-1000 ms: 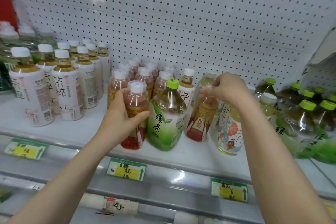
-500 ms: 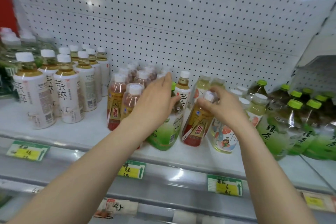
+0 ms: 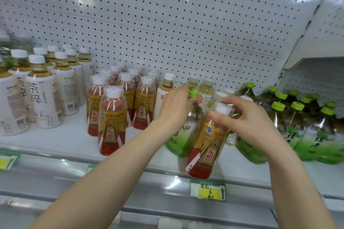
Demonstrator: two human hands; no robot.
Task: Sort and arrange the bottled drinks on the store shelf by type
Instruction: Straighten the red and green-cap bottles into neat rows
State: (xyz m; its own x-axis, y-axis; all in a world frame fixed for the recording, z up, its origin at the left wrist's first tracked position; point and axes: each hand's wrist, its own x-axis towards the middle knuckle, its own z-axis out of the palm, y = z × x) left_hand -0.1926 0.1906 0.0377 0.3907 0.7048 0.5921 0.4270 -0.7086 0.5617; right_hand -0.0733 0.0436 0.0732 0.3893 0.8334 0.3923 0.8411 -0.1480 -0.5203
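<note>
My right hand [image 3: 247, 122] grips the neck of a red-and-gold drink bottle [image 3: 206, 147] with a white cap, tilted and lifted over the shelf's front edge. My left hand [image 3: 175, 108] wraps around the neck of a green tea bottle [image 3: 181, 141] with a green cap, standing on the shelf. A group of matching red-and-gold bottles [image 3: 119, 106] stands left of my hands. More green tea bottles [image 3: 301, 128] crowd the right side.
White-labelled tea bottles [image 3: 44, 91] fill the left of the white shelf [image 3: 61, 141]. A lone white-labelled bottle [image 3: 164, 93] and pale floral-label bottles [image 3: 205, 95] stand behind my hands. Green price tags [image 3: 207, 189] line the shelf rail. A pegboard wall backs the shelf.
My left hand let go of a red-and-gold bottle, which now stands in front of its group, and took the green tea bottle's neck. My right hand lifted its red-and-gold bottle forward and down.
</note>
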